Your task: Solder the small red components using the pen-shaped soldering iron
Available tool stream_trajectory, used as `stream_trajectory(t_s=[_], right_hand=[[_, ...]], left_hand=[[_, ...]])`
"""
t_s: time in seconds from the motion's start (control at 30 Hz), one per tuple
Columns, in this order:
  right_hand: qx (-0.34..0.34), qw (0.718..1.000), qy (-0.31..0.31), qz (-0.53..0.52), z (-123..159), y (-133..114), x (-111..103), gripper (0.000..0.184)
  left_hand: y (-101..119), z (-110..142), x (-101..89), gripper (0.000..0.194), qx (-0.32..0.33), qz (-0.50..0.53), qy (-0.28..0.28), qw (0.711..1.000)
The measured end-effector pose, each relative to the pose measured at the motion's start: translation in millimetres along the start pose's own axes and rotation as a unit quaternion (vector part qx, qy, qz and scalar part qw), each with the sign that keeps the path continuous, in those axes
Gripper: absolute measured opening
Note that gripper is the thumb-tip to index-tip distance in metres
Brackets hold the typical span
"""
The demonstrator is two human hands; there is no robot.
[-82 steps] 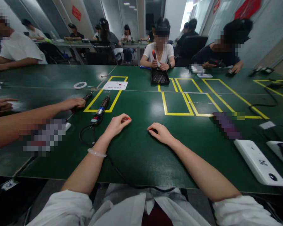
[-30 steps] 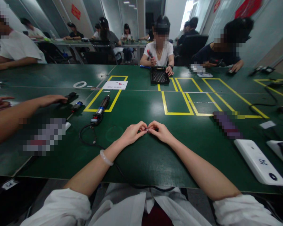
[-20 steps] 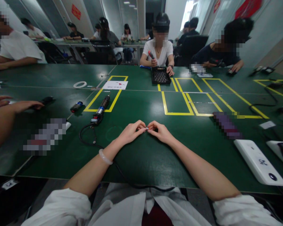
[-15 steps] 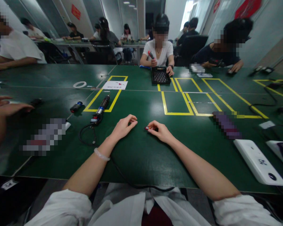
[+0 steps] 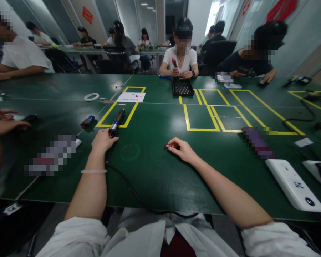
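My right hand (image 5: pixel 182 150) rests near the table's middle, its fingertips pinching a small red-and-orange part (image 5: pixel 167 146) with a pale spot on it. Its exact kind is too small to make out. At the left, my left hand (image 5: pixel 103 140) is at the rear end of a corded electric screwdriver (image 5: pixel 117 120), which has a dark body with silver and blue bands. The thumb sticks out to one side of the tool and the fingers lie by its other side. The hand hides the place where the cord joins the tool.
A black cable (image 5: pixel 127 182) runs across the green table (image 5: pixel 155 182) to its front edge. A short cylindrical tool (image 5: pixel 87 121) lies left of the screwdriver. A white power bank (image 5: pixel 295 184) is at the right. Opposite, a co-worker sits behind a black tray (image 5: pixel 183 93).
My hands met at the small part, then parted, leaving it in the right hand. My left hand has moved left to the screwdriver. A neighbour's hand has drawn back left with a dark object.
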State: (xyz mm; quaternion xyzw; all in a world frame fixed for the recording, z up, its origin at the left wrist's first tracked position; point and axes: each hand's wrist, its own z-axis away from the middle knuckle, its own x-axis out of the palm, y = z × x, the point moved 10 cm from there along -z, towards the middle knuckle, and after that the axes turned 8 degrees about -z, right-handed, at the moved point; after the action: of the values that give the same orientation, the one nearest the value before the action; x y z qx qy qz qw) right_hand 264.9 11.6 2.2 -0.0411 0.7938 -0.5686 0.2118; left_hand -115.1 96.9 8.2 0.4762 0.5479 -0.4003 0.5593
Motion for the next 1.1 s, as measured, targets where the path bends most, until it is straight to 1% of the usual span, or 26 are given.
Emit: stream_trajectory(t_s=[0.07,0.17,0.37,0.5,0.63,0.73,0.87,0.97,1.1], right_hand=[[0.000,1.000,0.002,0.005,-0.3,-0.1,-0.1,0.015],[0.000,1.000,0.009,0.009,-0.8,-0.3,-0.6,0.014],[0.002,1.000,0.013,-0.001,-1.6,2.0,-0.1,0.014],[0.002,1.000,0.014,-0.013,-2.3,5.2,0.1,0.015],[0.002,1.000,0.019,-0.020,-2.3,7.8,-0.8,0.015],[-0.012,1.000,0.027,-0.011,-2.1,6.1,-2.7,0.014],[-0.032,0.998,0.045,0.012,-2.6,1.8,-5.8,0.012],[-0.031,0.998,0.050,0.015,-3.1,1.4,-6.0,0.012],[-0.035,0.998,0.053,0.023,-2.8,1.2,-6.0,0.011]], left_hand=[[5.4,1.0,-2.4,0.064,0.010,-0.006,0.010,1.000],[19.2,6.4,-6.1,0.062,0.023,-0.022,0.011,0.999],[60.5,29.4,-15.6,0.063,0.036,-0.085,-0.002,0.996],[100.3,51.1,-18.5,0.062,0.077,-0.108,0.002,0.991],[145.6,74.5,-11.7,0.062,0.148,-0.104,0.010,0.984],[179.9,94.9,-6.4,0.062,0.210,-0.084,0.023,0.974],[215.6,121.8,-4.9,0.062,0.276,-0.064,0.041,0.958],[230.9,135.9,-5.9,0.061,0.309,-0.055,0.047,0.948],[237.3,143.3,-5.4,0.061,0.330,-0.044,0.042,0.942]])
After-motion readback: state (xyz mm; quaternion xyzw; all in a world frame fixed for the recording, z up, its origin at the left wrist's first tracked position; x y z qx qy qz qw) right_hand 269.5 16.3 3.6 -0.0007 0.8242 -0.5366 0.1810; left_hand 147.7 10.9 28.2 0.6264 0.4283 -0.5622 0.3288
